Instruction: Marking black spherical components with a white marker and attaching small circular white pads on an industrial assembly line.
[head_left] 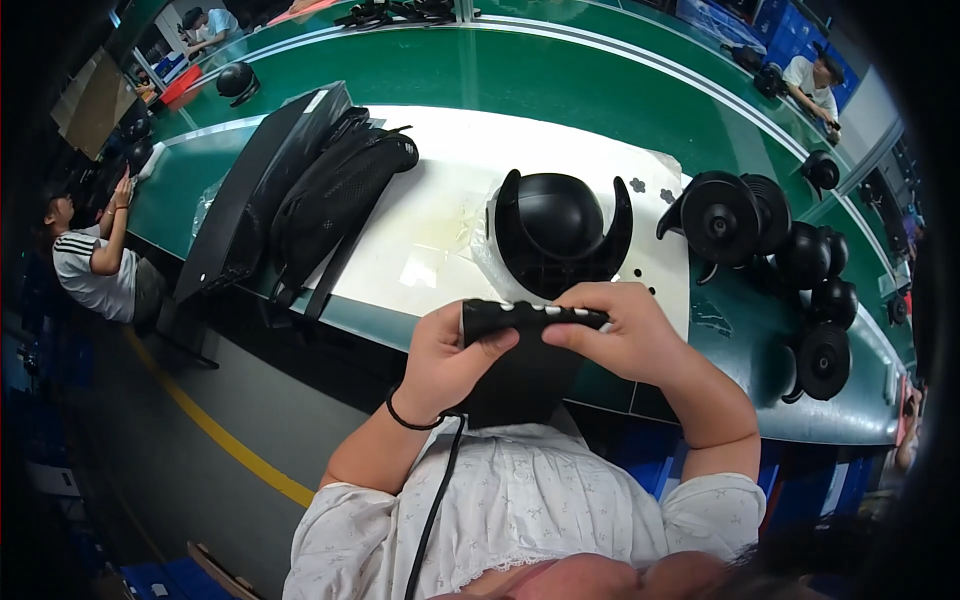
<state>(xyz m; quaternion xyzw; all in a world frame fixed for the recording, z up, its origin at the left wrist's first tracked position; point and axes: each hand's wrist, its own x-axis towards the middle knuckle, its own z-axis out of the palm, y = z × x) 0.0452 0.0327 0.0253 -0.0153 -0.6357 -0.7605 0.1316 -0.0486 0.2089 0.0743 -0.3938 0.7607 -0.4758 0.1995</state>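
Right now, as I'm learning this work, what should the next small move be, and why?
Probably tilt the black piece slightly for a closer look: the left hand and right hand grip it near opposite ends, and the pale spots along its upper edge are hard to make out.

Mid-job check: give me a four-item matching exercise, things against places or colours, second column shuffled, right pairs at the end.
1. White-spotted black piece
2. Central two-horned dome
3. Strapped black bag
4. Floor line

A. Yellow
B. On the white mat, just beyond the grips
C. Held between left grip and right grip
D. Over the mat's left end

Pairs: 1-C, 2-B, 3-D, 4-A
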